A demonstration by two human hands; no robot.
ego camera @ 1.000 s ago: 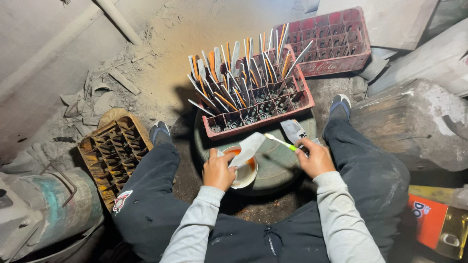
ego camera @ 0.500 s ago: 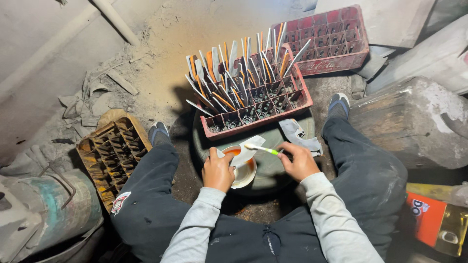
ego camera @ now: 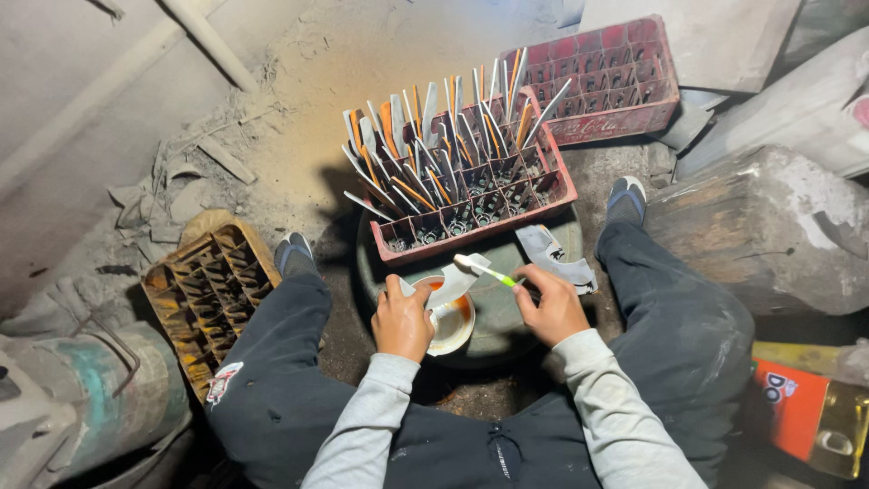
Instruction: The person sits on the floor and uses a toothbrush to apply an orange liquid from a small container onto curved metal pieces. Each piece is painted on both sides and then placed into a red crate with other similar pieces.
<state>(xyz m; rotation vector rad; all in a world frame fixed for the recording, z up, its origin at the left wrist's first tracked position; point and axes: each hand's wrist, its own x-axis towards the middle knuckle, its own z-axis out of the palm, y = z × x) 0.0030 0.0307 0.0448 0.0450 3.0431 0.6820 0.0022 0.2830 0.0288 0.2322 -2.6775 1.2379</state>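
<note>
Below red crate (ego camera: 471, 226) w/ blades (ego camera: 434, 145): bowl (ego camera: 450, 324), orange liquid.

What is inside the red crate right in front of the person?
The red crate is divided into cells. Many thin flat blades, grey and orange, stand slanted in the back cells; the front cells look dark and mostly bare. The blades' lower ends are hidden inside the cells.
</note>
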